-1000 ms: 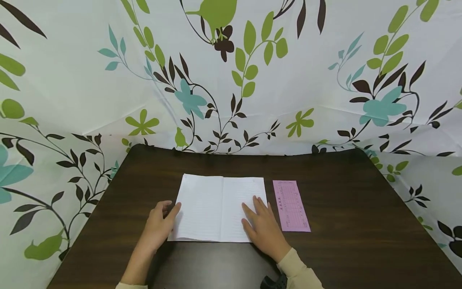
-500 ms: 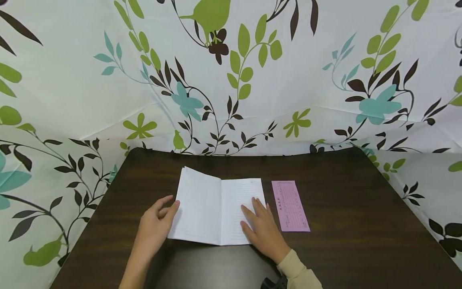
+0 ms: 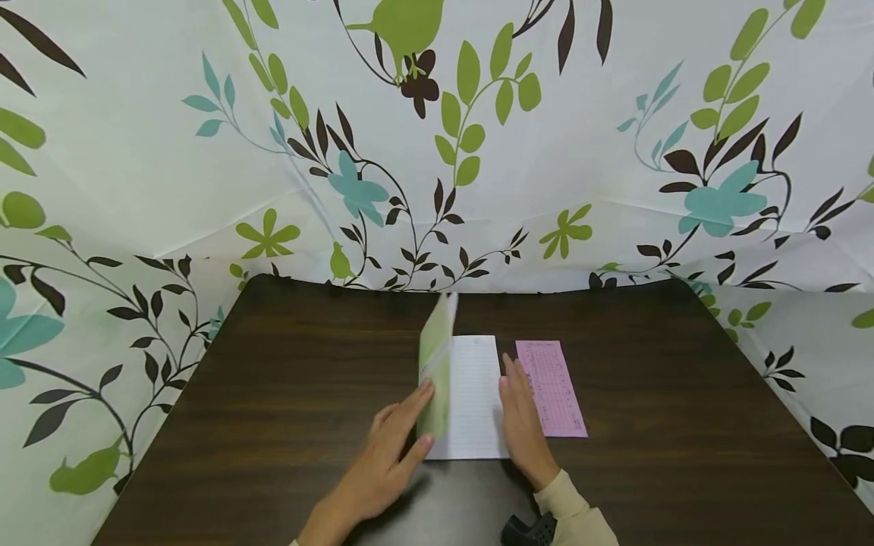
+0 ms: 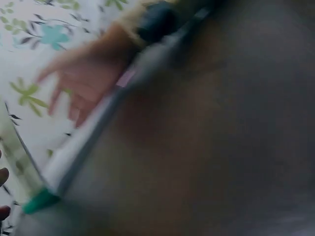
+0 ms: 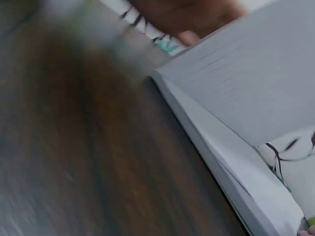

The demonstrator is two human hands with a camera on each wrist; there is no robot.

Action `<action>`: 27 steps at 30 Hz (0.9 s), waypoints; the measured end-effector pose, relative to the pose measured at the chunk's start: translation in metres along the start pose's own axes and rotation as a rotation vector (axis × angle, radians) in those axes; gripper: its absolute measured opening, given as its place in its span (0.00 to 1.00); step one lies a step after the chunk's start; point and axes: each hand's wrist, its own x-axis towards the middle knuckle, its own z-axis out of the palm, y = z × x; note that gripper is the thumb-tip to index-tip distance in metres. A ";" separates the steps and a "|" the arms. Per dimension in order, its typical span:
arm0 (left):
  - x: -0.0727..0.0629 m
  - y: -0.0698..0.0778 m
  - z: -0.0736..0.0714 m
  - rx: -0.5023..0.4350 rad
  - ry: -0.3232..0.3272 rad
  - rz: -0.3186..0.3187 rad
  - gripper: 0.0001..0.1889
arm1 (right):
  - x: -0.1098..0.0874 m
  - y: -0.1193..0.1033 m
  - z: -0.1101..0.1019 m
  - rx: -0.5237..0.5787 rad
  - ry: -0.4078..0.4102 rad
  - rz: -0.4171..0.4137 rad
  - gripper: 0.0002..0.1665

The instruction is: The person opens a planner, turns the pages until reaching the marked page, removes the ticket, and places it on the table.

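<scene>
A lined notebook [image 3: 476,398] lies on the dark wooden table, its left half standing nearly upright with the pale green cover [image 3: 433,360] outward. Against that cover, from the left, my left hand [image 3: 385,459] presses with extended fingers. At the right edge of the flat page, my right hand [image 3: 526,428] is held on edge with straight fingers. The left wrist view is blurred; it shows the right hand [image 4: 88,73] with spread fingers and the notebook's green spine [image 4: 42,199]. Raised white pages [image 5: 246,73] stand before the left hand [image 5: 192,17] in the right wrist view.
A pink printed slip [image 3: 554,394] lies on the table [image 3: 649,394] just right of the notebook. Behind the table hangs a white cloth [image 3: 580,152] with leaf and bird prints. A black wrist device [image 3: 529,529] sits by the right sleeve.
The notebook's left half has swung up from lying flat, showing the green cover. My left hand has moved right with it; the right hand has shifted from the page to its right edge.
</scene>
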 end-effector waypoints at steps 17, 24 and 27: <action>-0.002 -0.006 0.030 0.388 -0.155 -0.087 0.31 | -0.013 0.007 0.010 -0.562 -0.155 -0.387 0.33; 0.004 -0.006 0.035 0.547 -0.155 -0.150 0.33 | -0.019 0.008 0.021 -0.716 -0.207 -0.363 0.37; 0.007 -0.007 0.035 0.557 -0.146 -0.160 0.34 | -0.018 0.006 0.023 -0.723 -0.211 -0.348 0.37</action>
